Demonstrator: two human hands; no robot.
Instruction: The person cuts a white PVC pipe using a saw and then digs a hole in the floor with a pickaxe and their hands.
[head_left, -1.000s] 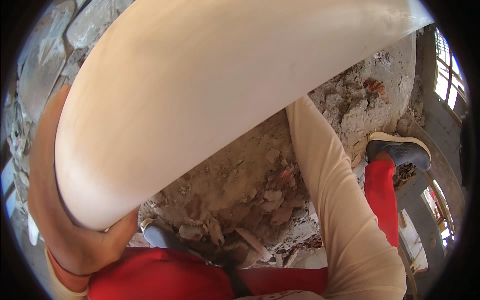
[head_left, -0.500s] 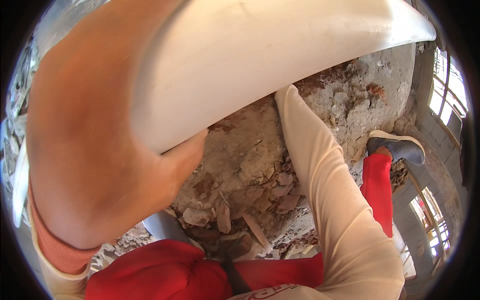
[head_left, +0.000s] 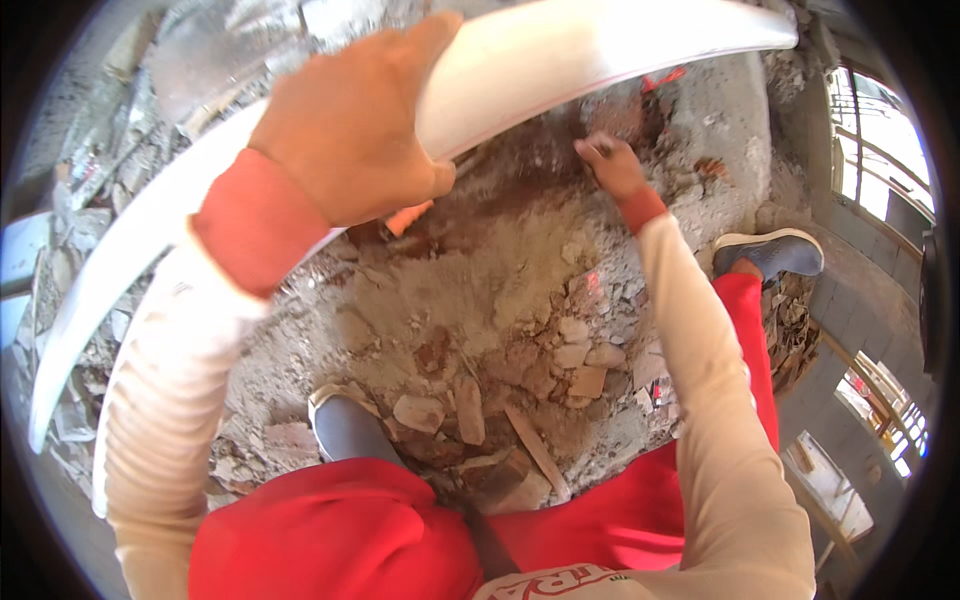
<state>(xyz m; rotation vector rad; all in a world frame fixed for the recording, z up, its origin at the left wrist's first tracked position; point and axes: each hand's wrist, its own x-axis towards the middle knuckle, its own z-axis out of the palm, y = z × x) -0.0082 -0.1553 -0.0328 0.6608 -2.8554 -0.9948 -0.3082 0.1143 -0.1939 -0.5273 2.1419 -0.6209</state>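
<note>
A long white pipe crosses the upper part of the view, bent to a curve by the lens. My left hand is wrapped round it, thumb on the near side. Beyond the pipe's near edge, my right hand is apart from it, over the broken dirt by the masonry. Its fingers are curled in; whatever they may hold is too small to make out. A short orange piece shows just below the pipe, beside my left hand. A red scrap lies near the pipe farther right.
Broken bricks and stones lie between my shoes on uneven earth. Rubble covers the far left. A rough masonry edge rises at the right, with barred openings beyond. My right shoe stands by it.
The pipe has moved farther away from me and lower, with my left hand still on it. My right hand, hidden behind the pipe before, now shows over the dirt.
</note>
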